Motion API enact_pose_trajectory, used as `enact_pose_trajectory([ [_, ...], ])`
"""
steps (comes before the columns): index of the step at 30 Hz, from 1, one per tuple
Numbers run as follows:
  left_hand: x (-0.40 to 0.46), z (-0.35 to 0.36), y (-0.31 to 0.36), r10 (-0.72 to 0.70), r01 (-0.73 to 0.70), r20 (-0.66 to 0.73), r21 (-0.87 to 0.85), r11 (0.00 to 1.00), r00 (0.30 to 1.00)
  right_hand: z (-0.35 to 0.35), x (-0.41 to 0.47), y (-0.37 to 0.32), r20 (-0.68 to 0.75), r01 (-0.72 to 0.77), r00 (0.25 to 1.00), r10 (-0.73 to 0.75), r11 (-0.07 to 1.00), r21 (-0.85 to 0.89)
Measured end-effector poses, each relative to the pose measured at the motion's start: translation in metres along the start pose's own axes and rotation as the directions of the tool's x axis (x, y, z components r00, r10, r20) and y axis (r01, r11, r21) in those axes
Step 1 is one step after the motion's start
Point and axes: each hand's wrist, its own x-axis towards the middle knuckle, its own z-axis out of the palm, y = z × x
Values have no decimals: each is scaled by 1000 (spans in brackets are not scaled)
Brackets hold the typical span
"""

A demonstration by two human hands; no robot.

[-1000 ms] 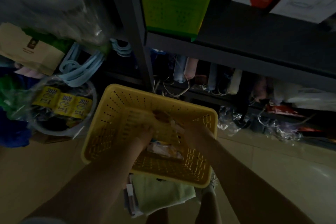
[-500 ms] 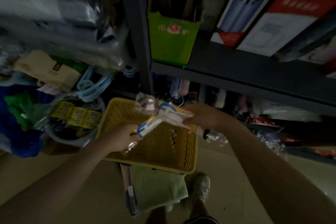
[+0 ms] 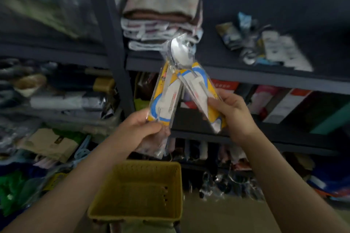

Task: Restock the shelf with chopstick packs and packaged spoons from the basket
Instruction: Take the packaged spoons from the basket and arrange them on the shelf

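Gripped at the lower end in the left hand (image 3: 139,128), fingers and thumb curled round it — a clear plastic spoon pack with a yellow, blue and white card (image 3: 166,96), leaning up and to the right. Pinched near its lower end in the right hand (image 3: 232,113), thumb across the front — a second clear plastic spoon pack with the same yellow and blue card (image 3: 201,91), leaning up and to the left. Crossed at the top, the two packs, a shiny metal spoon bowl (image 3: 180,54) showing through the wrap there, just in front of the dark metal shelf edge (image 3: 265,77). Held up between the shelf boards and well above the yellow perforated plastic basket (image 3: 140,191), low in the middle. Far left: blurred bags and a tan paper packet (image 3: 50,143). Behind the packs, on the upper board, a stack of folded cloths (image 3: 162,15); further right on that board, a scatter of small wrapped packs (image 3: 265,49), too blurred to identify. Lower right, red-and-white boxes (image 3: 284,102) standing tilted.
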Motion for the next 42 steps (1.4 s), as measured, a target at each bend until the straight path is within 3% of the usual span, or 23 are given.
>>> enact_pose_trajectory([
  [2,16,18,23,24,-23,14,-68,997,1000,-16,4,-24,-141,92,985,-100,994,-64],
  [5,40,49,57,74,-73,43,-10,997,996,-49,17,-48,-332,152,928,-169,985,-79],
  [8,67,79,78,110,-111,24,40,993,994,-82,36,-64,-460,144,871,-175,984,-101],
  [11,101,107,93,118,-116,-58,48,992,991,-117,67,-72,-481,46,867,-132,981,-186],
  [15,152,141,119,15,-19,-108,-36,999,994,-160,115,-73,-379,-96,921,-92,889,-448],
  [17,180,155,125,-4,4,-153,-3,1000,988,-179,131,-72,-258,-127,959,-113,643,-755],
  [19,207,166,126,63,-6,-246,225,974,967,-193,140,-71,-121,-82,988,-100,323,-943],
  [20,219,170,126,134,-16,-276,392,920,952,-201,145,-70,-51,-32,996,-71,243,-969],
  [23,247,175,121,321,15,-269,787,617,908,-225,153,-70,106,108,994,-23,231,-967],
  [25,258,176,116,370,107,-297,884,455,881,-237,155,-72,145,145,989,-19,233,-962],
  [28,265,176,115,377,253,-379,905,343,845,-247,152,-75,209,213,977,-42,263,-941],
  [30,270,170,113,316,261,-386,891,372,867,-249,148,-78,288,298,955,-75,258,-919],
  [33,272,163,112,140,277,-396,814,511,907,-243,144,-80,495,498,867,-62,176,-849],
  [35,270,163,112,123,247,-350,831,499,929,-235,147,-78,588,583,808,14,114,-804],
  [38,266,165,116,163,135,-238,869,476,957,-228,158,-75,561,556,819,116,77,-828],
  [42,266,168,116,162,-36,-67,827,561,985,-244,167,-77,460,458,882,100,50,-888],
])
